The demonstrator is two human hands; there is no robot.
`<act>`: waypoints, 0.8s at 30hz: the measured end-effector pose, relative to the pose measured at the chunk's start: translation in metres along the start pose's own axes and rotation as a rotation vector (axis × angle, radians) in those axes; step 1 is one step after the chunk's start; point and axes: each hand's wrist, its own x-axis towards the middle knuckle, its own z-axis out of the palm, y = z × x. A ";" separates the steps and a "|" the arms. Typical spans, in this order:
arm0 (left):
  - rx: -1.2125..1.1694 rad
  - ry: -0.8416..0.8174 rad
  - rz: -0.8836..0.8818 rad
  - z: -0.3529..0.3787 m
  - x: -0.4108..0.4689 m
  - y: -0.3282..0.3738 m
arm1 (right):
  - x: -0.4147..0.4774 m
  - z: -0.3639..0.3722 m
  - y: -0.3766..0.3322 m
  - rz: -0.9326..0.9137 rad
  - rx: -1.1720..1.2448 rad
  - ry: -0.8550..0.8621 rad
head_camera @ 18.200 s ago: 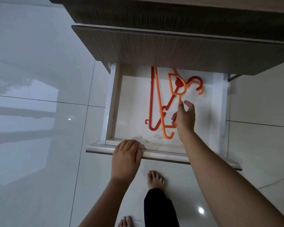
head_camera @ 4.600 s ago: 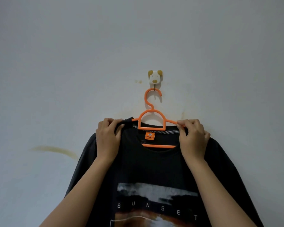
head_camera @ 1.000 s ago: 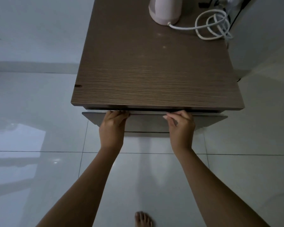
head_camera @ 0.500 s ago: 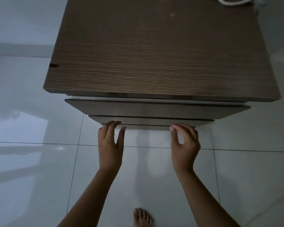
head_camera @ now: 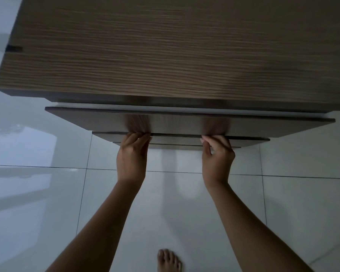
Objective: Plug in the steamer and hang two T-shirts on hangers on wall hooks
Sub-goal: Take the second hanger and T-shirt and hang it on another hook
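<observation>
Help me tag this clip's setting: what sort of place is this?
Probably a room in a home. A wood-grain drawer cabinet stands on glossy pale floor tiles, a bare foot shows below, and both hands grip a drawer front.

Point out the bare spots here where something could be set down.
The cabinet top is bare over all that shows. The floor is open left of the left hand and right of the right hand. It is crowded at the drawer fronts, where both hands grip, and by the foot.
</observation>
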 end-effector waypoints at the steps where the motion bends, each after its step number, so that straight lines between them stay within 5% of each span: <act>1: -0.012 0.006 -0.008 0.000 0.000 0.001 | 0.000 0.000 -0.001 -0.002 -0.015 -0.005; 10: 0.017 -0.055 -0.052 -0.017 -0.040 0.008 | -0.034 -0.027 -0.007 0.001 -0.113 -0.153; 24: 0.029 -0.218 0.068 -0.054 -0.220 -0.017 | -0.198 -0.100 -0.014 0.099 -0.160 -0.234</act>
